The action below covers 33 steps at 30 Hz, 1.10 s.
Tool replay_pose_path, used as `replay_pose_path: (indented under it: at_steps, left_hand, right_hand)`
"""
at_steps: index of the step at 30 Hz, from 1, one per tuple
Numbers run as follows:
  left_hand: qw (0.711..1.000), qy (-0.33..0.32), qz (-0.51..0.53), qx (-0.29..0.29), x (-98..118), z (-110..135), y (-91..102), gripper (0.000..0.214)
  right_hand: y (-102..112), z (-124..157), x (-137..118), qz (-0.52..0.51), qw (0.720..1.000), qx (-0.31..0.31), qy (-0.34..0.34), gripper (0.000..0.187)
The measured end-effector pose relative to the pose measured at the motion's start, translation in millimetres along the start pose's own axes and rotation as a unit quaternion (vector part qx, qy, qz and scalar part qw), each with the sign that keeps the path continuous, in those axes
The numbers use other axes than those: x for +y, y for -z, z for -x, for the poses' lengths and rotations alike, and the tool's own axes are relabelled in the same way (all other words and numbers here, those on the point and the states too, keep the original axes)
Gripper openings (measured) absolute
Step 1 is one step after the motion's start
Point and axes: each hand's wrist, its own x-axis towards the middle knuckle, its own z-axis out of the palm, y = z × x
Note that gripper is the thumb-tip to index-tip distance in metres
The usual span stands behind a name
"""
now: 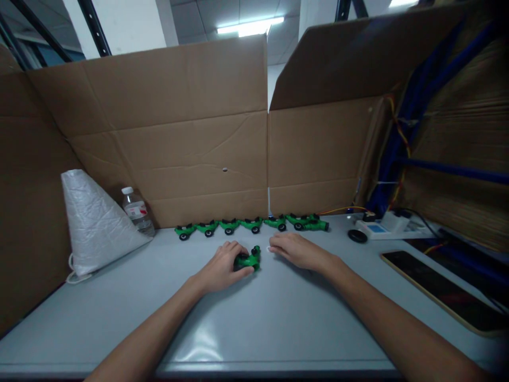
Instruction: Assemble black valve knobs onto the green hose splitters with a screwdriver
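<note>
My left hand (223,268) is wrapped round a green toy vehicle (251,260) with black parts, held low over the middle of the grey table. Its far side sticks out past my fingers, and the rest is covered by them. A short way to the right, my right hand (292,249) is closed in a pinch just above the tabletop. Something small and whitish shows at its fingertips, too small to name. Behind both hands stands a row of several similar green toy vehicles (228,226) with black wheels, bunched more tightly at the right end (308,223).
Cardboard panels (191,154) wall in the table (238,329). At left are a silvery-white bag (97,228) and a water bottle (136,210). To the right lie a black ring (357,236), a power strip (392,228) with cables, and a phone (441,289).
</note>
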Motion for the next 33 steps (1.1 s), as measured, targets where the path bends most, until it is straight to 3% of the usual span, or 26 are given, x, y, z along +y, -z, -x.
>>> replay_pose_path:
  at_steps: [6,9,14,20,28,33]
  left_hand:
    - [1.000,-0.018,0.002,0.008,0,0,3.2,0.030]
    - [1.000,-0.017,0.011,0.013,-1,0,1.5,0.037]
    - [1.000,-0.008,-0.005,0.013,-5,-1,-1.9,0.044]
    - [0.999,-0.009,-0.036,0.011,-7,-2,-0.2,0.039]
    - [1.000,-0.003,-0.020,0.019,-7,-1,0.4,0.040]
    - [1.000,0.020,-0.013,0.018,-11,-1,2.2,0.055]
  right_hand:
    - [-3,1,6,-0.042,0.999,0.013,-0.029,0.012]
    - [-5,2,11,-0.055,0.997,0.026,-0.042,0.017]
    - [-4,0,16,-0.051,0.998,0.029,0.010,0.025]
    - [-1,0,13,-0.053,0.997,0.054,0.022,0.035]
    - [3,-1,4,-0.108,0.991,0.080,-0.009,0.018]
    - [4,-2,6,-0.093,0.992,0.080,0.003,0.021]
